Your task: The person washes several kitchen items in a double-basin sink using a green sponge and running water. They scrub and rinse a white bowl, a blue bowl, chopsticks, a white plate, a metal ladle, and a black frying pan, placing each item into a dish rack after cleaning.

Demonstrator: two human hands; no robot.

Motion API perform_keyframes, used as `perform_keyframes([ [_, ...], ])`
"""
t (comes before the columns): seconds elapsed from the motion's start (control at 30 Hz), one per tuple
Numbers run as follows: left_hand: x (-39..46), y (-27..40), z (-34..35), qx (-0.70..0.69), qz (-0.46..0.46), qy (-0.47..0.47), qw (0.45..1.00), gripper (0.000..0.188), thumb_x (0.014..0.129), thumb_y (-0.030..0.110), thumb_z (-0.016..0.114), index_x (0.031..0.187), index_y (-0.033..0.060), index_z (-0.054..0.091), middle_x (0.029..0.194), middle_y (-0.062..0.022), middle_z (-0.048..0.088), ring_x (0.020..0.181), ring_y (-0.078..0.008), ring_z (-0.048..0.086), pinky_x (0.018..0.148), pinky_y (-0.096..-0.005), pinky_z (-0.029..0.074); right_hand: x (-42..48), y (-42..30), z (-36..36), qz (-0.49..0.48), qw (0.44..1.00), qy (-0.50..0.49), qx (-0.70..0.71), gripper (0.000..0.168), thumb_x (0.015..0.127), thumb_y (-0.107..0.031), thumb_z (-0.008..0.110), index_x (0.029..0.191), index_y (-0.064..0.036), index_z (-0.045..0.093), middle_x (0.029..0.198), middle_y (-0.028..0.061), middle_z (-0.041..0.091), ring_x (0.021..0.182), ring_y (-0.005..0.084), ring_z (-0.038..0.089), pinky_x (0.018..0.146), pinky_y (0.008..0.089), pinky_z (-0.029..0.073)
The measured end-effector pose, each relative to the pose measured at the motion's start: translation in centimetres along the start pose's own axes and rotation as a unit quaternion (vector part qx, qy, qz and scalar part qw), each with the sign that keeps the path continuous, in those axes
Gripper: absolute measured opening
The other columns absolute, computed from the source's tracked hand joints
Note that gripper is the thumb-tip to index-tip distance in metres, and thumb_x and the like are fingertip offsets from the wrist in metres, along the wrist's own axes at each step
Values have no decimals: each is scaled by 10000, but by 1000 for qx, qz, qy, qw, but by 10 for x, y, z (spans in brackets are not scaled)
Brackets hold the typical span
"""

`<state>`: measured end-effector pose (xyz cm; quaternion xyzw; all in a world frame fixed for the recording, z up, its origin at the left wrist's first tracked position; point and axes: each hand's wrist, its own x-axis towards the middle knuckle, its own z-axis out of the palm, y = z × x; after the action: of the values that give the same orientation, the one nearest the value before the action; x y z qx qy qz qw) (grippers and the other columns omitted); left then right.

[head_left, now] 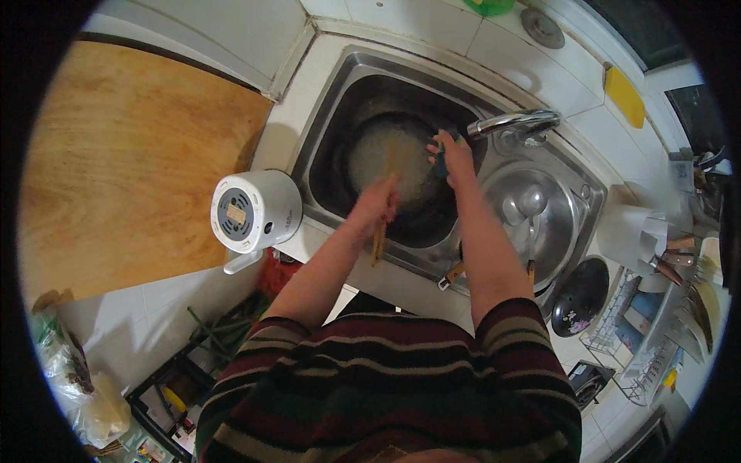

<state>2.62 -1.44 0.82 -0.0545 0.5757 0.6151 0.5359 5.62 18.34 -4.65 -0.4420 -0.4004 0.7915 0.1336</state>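
My left hand (376, 199) grips a light wooden utensil (378, 243), perhaps chopsticks or a spatula; its far end blurs over the water. My right hand (454, 155) is closed around a dark, greenish scrubbing cloth or sponge (441, 163), partly covered by the fingers. Both hands are above a dark round pan (366, 122) holding cloudy water (376, 153). The pan sits inside the larger basin of a stainless-steel sink (324, 110). To the right of my right hand is a chrome faucet (515, 121), with no stream visible from its spout.
A ladle (531, 202) lies in the round steel basin (558, 231) at right. An upturned white electric pot (278, 202) stands left of the sink, beside a wooden board (133, 168). A dark floral lid (582, 298), knives (677, 254) and a wire dish rack (613, 312) are at right.
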Motion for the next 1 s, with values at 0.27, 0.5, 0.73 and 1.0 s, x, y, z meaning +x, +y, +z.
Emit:
perform_keyframes([
  [0.27,22,5,-57,-127,40,50,990,304,927,297,470,1165,112,432,684,-10,434,525,-101,417,457,-251,357,-36,14,-40,12,984,-10,-176,248,847,-292,591,898,-57,534,664,11,527,521,118,515,440,261,387],
  [0.5,33,8,-44,-101,37,57,993,277,932,317,456,1132,125,453,708,4,454,546,-96,407,486,-232,342,-40,27,-44,-46,969,40,-238,291,857,-351,576,886,-67,519,642,10,501,471,105,482,407,253,377],
  [0.73,32,14,-26,-161,133,-37,977,314,894,169,530,1197,118,466,984,-71,578,818,-171,561,726,-314,474,-59,17,-47,-12,994,-33,-105,327,870,-312,560,1069,-60,501,864,64,582,682,143,579,561,273,460],
  [1.0,14,37,-6,-153,188,-3,970,365,844,106,605,1184,102,472,1010,-68,599,869,-183,606,741,-316,478,-80,10,-48,11,987,-76,-141,361,896,-319,504,1152,-64,490,929,56,594,781,172,580,657,300,474],
])
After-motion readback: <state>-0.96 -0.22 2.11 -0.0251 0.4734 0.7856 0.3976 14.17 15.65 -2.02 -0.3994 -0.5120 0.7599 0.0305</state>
